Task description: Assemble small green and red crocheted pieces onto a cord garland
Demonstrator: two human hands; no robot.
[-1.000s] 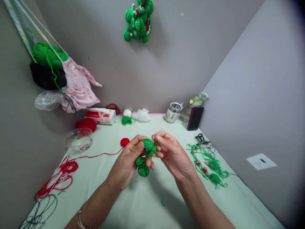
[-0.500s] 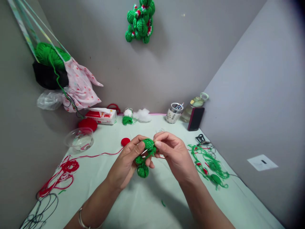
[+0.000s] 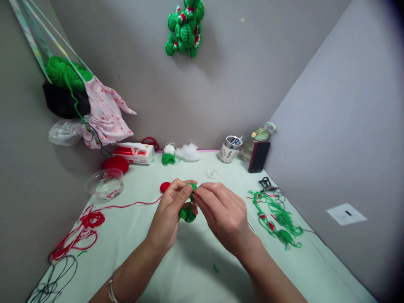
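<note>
Above the middle of the cloth, my left hand (image 3: 168,212) pinches a small green crocheted piece (image 3: 188,215) with rounded lobes. My right hand (image 3: 222,214) meets it from the other side, thumb and fingers closed together at the piece's upper edge. A thin dark rod end (image 3: 251,227) pokes out beyond the right hand's outer side; the rest of it is hidden. Just behind the left hand lies a red round piece (image 3: 164,187), with a red and white strand running left from it.
Red and white yarn (image 3: 91,221) and dark cord (image 3: 52,280) lie at left. Green crocheted parts with loose strands (image 3: 280,221) and black-handled scissors (image 3: 267,184) lie at right. Along the back stand a tissue pack (image 3: 135,153), a pen tin (image 3: 230,149) and a phone (image 3: 259,157).
The right hand has turned its back up and moved slightly left and down over the green piece. The lower green lobes have risen closer to the left fingers, and a clear round disc behind is uncovered.
</note>
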